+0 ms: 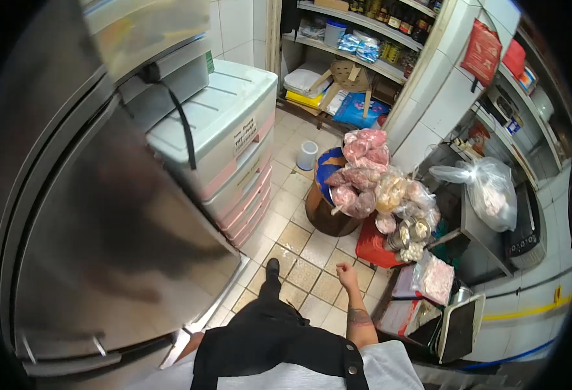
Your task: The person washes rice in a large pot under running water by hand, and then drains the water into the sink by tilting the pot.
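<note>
My right hand (346, 275) hangs over the tiled floor with its fingers curled in, and nothing shows in it. Nearest to it is a red crate (373, 246) just beyond, under bags and tins. Bags of raw meat (362, 179) are heaped over a brown barrel (328, 211) with a blue rim. At the lower left, only a bit of my left arm (190, 344) shows beside the large steel refrigerator (110, 234); the left hand itself is out of sight.
A plastic drawer unit (240, 123) stands left of the walkway. A small white bucket (307, 156) is on the floor (295, 237). Shelves (364, 62) hold jars and packs at the back. A tied clear bag (492, 195) rests on a right-hand metal stand near stacked containers (416, 312).
</note>
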Demonstrator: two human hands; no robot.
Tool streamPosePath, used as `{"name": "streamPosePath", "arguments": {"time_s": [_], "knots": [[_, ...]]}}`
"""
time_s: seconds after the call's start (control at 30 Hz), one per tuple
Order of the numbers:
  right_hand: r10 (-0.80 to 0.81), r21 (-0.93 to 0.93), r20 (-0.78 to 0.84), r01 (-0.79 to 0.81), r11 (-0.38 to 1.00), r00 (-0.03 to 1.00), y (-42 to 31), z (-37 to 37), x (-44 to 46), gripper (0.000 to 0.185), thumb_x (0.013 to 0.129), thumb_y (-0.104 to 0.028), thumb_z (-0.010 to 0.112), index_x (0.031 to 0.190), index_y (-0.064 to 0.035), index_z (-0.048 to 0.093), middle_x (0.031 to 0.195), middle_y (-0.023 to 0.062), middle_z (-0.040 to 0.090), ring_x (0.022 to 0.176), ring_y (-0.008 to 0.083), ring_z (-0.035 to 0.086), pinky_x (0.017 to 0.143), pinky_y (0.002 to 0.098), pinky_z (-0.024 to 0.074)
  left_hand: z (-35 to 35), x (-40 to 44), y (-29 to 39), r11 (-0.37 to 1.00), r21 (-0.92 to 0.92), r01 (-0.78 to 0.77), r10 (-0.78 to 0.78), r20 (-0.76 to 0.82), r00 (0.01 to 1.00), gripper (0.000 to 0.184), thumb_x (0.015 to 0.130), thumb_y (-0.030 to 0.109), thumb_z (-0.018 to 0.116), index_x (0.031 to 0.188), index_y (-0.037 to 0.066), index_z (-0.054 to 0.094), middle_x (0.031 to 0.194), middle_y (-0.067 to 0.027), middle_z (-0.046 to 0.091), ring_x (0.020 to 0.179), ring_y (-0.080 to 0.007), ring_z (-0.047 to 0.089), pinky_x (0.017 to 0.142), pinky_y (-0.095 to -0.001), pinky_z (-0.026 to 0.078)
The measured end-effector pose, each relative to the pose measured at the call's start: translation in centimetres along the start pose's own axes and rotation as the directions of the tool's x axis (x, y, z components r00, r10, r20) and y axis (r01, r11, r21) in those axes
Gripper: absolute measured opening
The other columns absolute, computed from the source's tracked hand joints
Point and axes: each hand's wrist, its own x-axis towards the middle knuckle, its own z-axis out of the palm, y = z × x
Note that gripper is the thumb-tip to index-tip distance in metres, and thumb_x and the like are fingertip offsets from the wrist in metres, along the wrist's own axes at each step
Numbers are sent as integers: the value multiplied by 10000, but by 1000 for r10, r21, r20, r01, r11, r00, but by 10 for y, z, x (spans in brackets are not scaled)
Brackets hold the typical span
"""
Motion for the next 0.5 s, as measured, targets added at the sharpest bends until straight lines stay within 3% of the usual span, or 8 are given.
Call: {"name": "streamPosePath", "arguments": {"time_s": [0.07, 0.1, 0.2, 0.27, 0.33, 0.4, 0.47, 0.5], "knots": [[-37, 23, 53, 36, 999, 998, -54, -4, 40, 192, 801, -111, 560, 938, 6, 627, 738, 85, 641, 666, 142, 608, 597, 279, 473, 2, 22, 38, 1000, -3, 19, -19, 23, 1000, 312, 813, 337, 511, 796, 51, 635, 772, -161, 621, 770, -289, 620, 687, -385, 483], [-54, 47, 118, 49, 998, 992, -60, 0, 54, 200, 803, -131, 567, 945, -5, 628, 749, 96, 648, 688, 165, 616, 626, 290, 484, 1, 35, 60, 1000, -1, 16, -16, 34, 999, 310, 815, 337, 513, 800, 52, 634, 770, -159, 620, 767, -285, 620, 687, -383, 483], [-89, -190, 335, 160, 969, 938, -50, 8, 72, 201, 790, -151, 591, 940, -25, 637, 766, 108, 654, 701, 185, 623, 652, 302, 493, -1, 74, 135, 998, -5, -59, 59, 56, 997, 304, 819, 338, 517, 812, 57, 632, 765, -153, 616, 759, -275, 620, 686, -378, 483], [124, -412, 569, 151, 899, 813, -38, -4, 83, 236, 784, -226, 605, 935, -50, 649, 801, 120, 662, 719, 224, 628, 682, 319, 496, -10, 99, 190, 989, 0, -147, 147, 57, 987, 300, 822, 338, 519, 820, 59, 630, 762, -149, 613, 754, -269, 620, 686, -374, 483], [256, -381, 473, -66, 922, 843, -7, -19, 84, 257, 774, -264, 584, 912, -61, 660, 837, 129, 665, 752, 250, 632, 700, 329, 494, -29, 113, 246, 971, 5, -240, 239, 49, 970, 296, 825, 339, 522, 828, 62, 629, 758, -145, 610, 748, -262, 619, 685, -371, 484], [275, -684, 577, 270, 678, 769, 20, -37, 102, 257, 759, -255, 551, 891, -69, 669, 880, 136, 661, 804, 283, 630, 712, 357, 494, -58, 119, 298, 962, -150, -226, 230, 4, 973, 293, 828, 339, 525, 836, 65, 627, 755, -141, 607, 743, -255, 619, 684, -368, 484], [278, -658, 718, 492, 571, 638, 56, -50, 126, 247, 742, -237, 545, 874, -72, 673, 916, 150, 651, 842, 294, 625, 721, 377, 494, -71, 130, 342, 853, -493, -170, 156, -71, 985, 217, 867, 286, 533, 899, 82, 600, 797, -61, 614, 761, -178, 610, 638, -332, 473], [288, -621, 776, 597, 508, 561, 67, -54, 140, 243, 734, -228, 541, 866, -73, 674, 934, 157, 646, 861, 299, 623, 726, 387, 494, -69, 157, 337, 754, -602, -261, 272, -75, 959, 178, 880, 221, 542, 929, 54, 579, 842, -37, 622, 763, -148, 609, 622, -298, 473]]}}
